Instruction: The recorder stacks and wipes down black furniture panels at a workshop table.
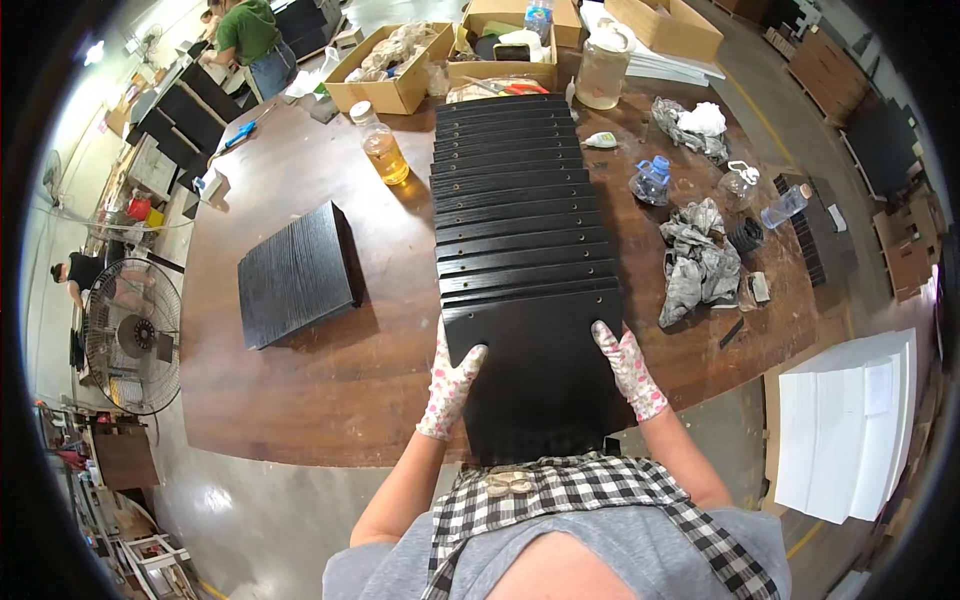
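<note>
A black wooden panel (540, 370) lies at the near edge of the brown table (330, 390), on top of a fanned row of several overlapping black panels (515, 200) that runs away from me. My left hand (448, 385), in a white flowered glove, grips the panel's left edge. My right hand (628, 368), gloved the same way, grips its right edge. The panels in the row show small holes along their exposed strips.
A stack of black panels (297, 272) sits at the table's left. A bottle of amber liquid (382, 145), cardboard boxes (392, 68), plastic bottles and grey rags (697, 262) lie around. White sheets (845, 425) are stacked at right, a floor fan (130, 335) at left. A person (250, 40) works at the far end.
</note>
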A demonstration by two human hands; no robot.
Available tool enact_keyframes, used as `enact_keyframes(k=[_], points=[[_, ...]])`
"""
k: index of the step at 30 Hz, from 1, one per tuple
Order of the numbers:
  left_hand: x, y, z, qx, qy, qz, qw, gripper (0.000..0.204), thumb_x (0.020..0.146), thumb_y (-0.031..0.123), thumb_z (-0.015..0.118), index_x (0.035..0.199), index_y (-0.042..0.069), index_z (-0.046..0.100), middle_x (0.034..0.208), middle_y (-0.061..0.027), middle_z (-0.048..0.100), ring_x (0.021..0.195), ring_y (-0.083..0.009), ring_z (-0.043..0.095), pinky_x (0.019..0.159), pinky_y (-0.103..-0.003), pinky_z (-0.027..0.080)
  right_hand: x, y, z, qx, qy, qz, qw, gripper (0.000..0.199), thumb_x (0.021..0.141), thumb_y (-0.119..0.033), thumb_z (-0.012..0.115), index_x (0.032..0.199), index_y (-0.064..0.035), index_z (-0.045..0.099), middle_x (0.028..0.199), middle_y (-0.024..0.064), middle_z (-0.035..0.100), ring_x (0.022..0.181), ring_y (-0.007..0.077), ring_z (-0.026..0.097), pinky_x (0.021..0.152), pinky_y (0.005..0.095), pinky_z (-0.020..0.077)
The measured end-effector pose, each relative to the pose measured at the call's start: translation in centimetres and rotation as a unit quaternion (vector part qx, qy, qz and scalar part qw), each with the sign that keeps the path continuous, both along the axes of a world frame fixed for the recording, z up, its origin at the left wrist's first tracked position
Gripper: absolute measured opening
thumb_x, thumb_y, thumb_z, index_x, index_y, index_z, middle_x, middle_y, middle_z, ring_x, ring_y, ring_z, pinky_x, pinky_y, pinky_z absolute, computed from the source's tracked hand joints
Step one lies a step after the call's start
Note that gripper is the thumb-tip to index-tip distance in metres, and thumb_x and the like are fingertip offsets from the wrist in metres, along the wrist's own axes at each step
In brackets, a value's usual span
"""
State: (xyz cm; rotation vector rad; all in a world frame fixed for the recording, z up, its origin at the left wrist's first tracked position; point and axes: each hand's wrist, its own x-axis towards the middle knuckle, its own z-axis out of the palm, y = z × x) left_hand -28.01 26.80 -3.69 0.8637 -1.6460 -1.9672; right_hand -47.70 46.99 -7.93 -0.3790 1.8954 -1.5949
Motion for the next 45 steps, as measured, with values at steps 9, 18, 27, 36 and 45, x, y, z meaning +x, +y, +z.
enact_keyframes(k=[9, 18, 27, 36, 45], points=[[0.9, -0.6, -1.3, 0.085, 0.005, -0.024, 0.996, 0.065, 0.088, 0.020, 0.066, 0.144, 0.005, 0.036, 0.135, -0.0080, 0.049, 0.122, -0.0199, 0.047, 0.103, -0.034, 0.039, 0.7, -0.7, 4.1, -0.101, -0.104, 0.040, 0.989, 0.076, 0.089, -0.032, 0.069, 0.147, 0.0004, 0.033, 0.147, 0.0096, 0.040, 0.135, 0.0191, 0.035, 0.114, 0.0314, 0.0236], [0.7, -0.5, -1.5, 0.127, 0.023, -0.014, 0.992, 0.059, 0.088, 0.017, 0.065, 0.140, 0.005, 0.040, 0.128, -0.0067, 0.053, 0.116, -0.0178, 0.050, 0.099, -0.033, 0.042, 0.0, -0.5, 2.2, -0.066, -0.088, 0.020, 0.994, 0.082, 0.087, -0.033, 0.070, 0.148, 0.0017, 0.028, 0.152, 0.0122, 0.033, 0.140, 0.0207, 0.028, 0.116, 0.0320, 0.0199], [0.8, 0.3, -1.4, -0.025, -0.009, -0.003, 1.000, 0.069, 0.089, 0.020, 0.064, 0.147, 0.003, 0.031, 0.138, -0.0114, 0.046, 0.124, -0.0233, 0.046, 0.106, -0.036, 0.036, 0.6, -0.2, 3.5, -0.001, 0.082, -0.014, 0.997, 0.089, 0.084, -0.042, 0.072, 0.148, 0.0029, 0.028, 0.151, 0.0167, 0.034, 0.140, 0.0232, 0.031, 0.115, 0.0334, 0.0245], [2.0, 0.6, -3.4, -0.129, -0.074, 0.030, 0.988, 0.076, 0.092, 0.024, 0.063, 0.152, 0.003, 0.022, 0.149, -0.0162, 0.036, 0.133, -0.0259, 0.039, 0.111, -0.037, 0.030, 1.8, -0.6, 6.1, 0.052, 0.136, 0.008, 0.989, 0.085, 0.087, -0.045, 0.067, 0.149, -0.0040, 0.027, 0.148, 0.0202, 0.039, 0.138, 0.0313, 0.037, 0.112, 0.0377, 0.0306], [0.5, 1.2, -1.0, -0.220, -0.042, 0.034, 0.974, 0.085, 0.089, 0.027, 0.065, 0.152, 0.002, 0.014, 0.153, -0.0205, 0.026, 0.140, -0.0314, 0.031, 0.114, -0.041, 0.024, 1.6, -0.5, 4.1, 0.051, 0.172, -0.033, 0.983, 0.083, 0.089, -0.047, 0.064, 0.146, 0.0032, 0.031, 0.147, 0.0233, 0.039, 0.139, 0.0323, 0.036, 0.113, 0.0383, 0.0295]])
